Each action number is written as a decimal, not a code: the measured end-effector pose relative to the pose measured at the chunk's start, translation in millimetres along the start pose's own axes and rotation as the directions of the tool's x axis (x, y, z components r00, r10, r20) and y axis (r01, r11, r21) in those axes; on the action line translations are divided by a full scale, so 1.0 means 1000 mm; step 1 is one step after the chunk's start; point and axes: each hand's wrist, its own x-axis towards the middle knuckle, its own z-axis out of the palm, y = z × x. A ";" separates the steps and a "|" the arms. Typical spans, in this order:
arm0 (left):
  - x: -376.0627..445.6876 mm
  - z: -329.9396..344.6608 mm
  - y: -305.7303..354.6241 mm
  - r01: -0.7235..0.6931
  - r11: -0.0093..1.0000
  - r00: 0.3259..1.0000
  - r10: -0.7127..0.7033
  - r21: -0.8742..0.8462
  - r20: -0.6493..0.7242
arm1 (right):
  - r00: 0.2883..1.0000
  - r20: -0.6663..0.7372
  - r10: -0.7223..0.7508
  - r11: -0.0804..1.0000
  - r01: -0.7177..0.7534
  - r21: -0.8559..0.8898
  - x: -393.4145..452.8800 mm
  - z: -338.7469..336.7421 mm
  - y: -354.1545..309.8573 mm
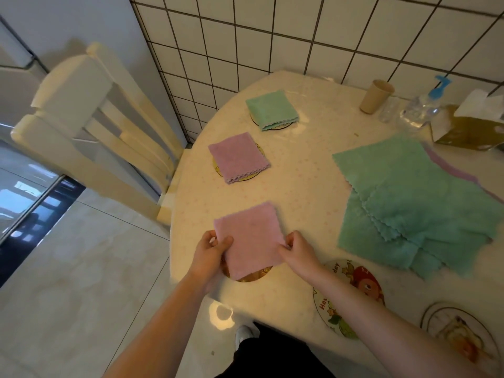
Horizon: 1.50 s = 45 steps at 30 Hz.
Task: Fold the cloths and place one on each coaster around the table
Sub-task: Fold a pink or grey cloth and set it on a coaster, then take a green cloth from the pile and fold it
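Observation:
A folded pink cloth (252,238) lies over a round brown coaster (252,276) near the table's front left edge. My left hand (211,251) pinches its left corner and my right hand (296,249) pinches its right corner. Farther back, a second folded pink cloth (238,158) rests on a yellow coaster (246,177), and a folded green cloth (271,109) rests on a white coaster (283,126). Several unfolded green cloths (409,203) lie piled at the right over a pink one (452,170). Two bare picture coasters (354,279) (458,331) sit by the near edge.
A cream chair (90,126) stands at the table's left. At the back right are a paper cup (375,96), a clear pump bottle (421,107) and a tissue box (469,126). A tiled wall (300,36) backs the round table (300,173).

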 end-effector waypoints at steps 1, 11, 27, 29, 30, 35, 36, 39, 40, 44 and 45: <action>0.002 -0.008 -0.004 -0.001 0.998 0.998 0.005 0.061 -0.068 | 1.000 -0.004 -0.005 1.000 0.005 0.000 0.000 0.005 -0.002; 0.012 -0.025 -0.022 -0.066 0.917 0.945 0.185 0.394 -0.270 | 0.974 -0.223 0.026 0.998 -0.014 0.057 -0.002 0.028 0.003; -0.011 -0.017 -0.030 -0.260 0.732 0.866 0.465 0.630 -0.183 | 0.968 -0.251 -0.029 0.999 0.037 0.030 -0.014 -0.001 0.040; -0.010 -0.002 -0.028 -0.340 0.642 0.851 0.521 0.687 -0.066 | 0.963 -0.265 -0.056 0.998 0.062 0.011 -0.019 -0.018 0.055; -0.011 0.008 -0.027 -0.380 0.593 0.840 0.542 0.710 -0.004 | 0.962 -0.263 -0.068 0.998 0.069 -0.005 -0.022 -0.027 0.064; -0.004 0.085 -0.038 -0.481 0.284 0.792 0.546 0.829 0.273 | 0.941 -0.303 -0.149 0.976 0.091 -0.198 -0.039 -0.089 0.120; -0.010 0.109 -0.043 -0.516 0.314 0.801 0.507 0.797 0.319 | 0.938 -0.297 -0.182 0.953 0.094 -0.287 -0.044 -0.105 0.135; -0.023 0.184 -0.064 -0.568 0.367 0.813 0.390 0.737 0.433 | 0.937 -0.226 -0.265 0.859 0.124 -0.497 -0.057 -0.152 0.190; -0.027 0.204 -0.068 -0.587 0.355 0.804 0.360 0.728 0.473 | 0.933 -0.235 -0.273 0.847 0.118 -0.518 -0.060 -0.165 0.204; -0.032 0.287 -0.088 -0.662 0.242 0.749 0.259 0.709 0.610 | 0.888 -0.362 -0.283 0.817 0.025 -0.576 -0.057 -0.226 0.248; -0.032 0.304 -0.094 -0.680 0.194 0.732 0.230 0.707 0.641 | 0.883 -0.369 -0.289 0.805 0.016 -0.593 -0.053 -0.239 0.256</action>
